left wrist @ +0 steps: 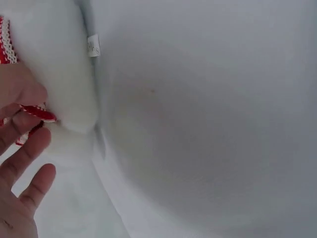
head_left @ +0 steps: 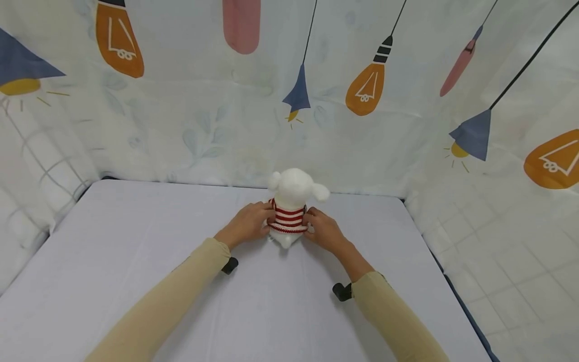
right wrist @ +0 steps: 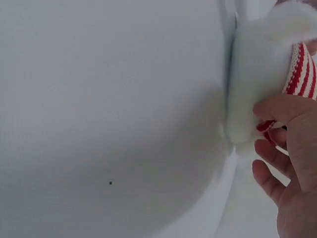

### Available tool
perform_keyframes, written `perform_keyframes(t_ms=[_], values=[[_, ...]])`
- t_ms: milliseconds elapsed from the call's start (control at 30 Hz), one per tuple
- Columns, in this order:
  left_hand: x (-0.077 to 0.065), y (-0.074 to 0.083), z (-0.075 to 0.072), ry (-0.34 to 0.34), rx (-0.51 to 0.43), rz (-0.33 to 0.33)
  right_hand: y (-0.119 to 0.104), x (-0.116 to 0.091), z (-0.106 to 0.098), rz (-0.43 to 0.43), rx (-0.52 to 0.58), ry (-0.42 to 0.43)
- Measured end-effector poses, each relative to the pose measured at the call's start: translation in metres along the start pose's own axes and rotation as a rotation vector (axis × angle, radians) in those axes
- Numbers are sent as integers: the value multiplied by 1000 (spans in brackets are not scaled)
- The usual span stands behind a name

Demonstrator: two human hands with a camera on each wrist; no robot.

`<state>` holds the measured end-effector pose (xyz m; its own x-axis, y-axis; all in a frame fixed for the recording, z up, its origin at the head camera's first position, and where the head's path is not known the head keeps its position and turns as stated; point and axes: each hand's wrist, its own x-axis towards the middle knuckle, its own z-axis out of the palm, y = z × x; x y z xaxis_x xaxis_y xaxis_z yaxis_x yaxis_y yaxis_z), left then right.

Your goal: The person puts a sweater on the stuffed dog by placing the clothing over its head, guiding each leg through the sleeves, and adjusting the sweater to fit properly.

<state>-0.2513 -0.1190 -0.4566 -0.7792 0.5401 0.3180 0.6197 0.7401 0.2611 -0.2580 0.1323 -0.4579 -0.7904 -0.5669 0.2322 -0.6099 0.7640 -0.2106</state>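
A white plush toy (head_left: 294,186) with round ears sits upright near the table's far edge, its back and small tail towards me. It wears a red-and-white striped knitted sweater (head_left: 289,217). My left hand (head_left: 250,221) pinches the sweater's hem at the toy's left side; in the left wrist view a red bit of hem (left wrist: 42,114) shows between thumb and fingers. On the other side my right hand (head_left: 324,229) pinches the hem too, and the red edge (right wrist: 266,126) shows by its thumb in the right wrist view. The toy's front is hidden.
A white cloth covers the table (head_left: 135,241). Behind it and at both sides hang pale curtains (head_left: 253,125) printed with lamps and bulbs. A small white tag (left wrist: 93,45) sticks out from the toy's base. Black wrist mounts (head_left: 342,291) show under the sleeves.
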Motion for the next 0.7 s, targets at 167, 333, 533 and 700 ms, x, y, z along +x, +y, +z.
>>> perform_keyframes(t_ms=[167, 333, 533, 700], values=[[-2, 1, -4, -38, -192, -16, 1, 1, -5, 9, 162, -59], [-1, 2, -8, -86, -319, -83, 2, 2, -13, -52, 335, -62], [-1, 3, -10, -113, -384, -78, 2, 2, -15, -31, 327, -96], [-1, 8, -9, -100, -371, -54, -1, 0, -16, -31, 347, -127]])
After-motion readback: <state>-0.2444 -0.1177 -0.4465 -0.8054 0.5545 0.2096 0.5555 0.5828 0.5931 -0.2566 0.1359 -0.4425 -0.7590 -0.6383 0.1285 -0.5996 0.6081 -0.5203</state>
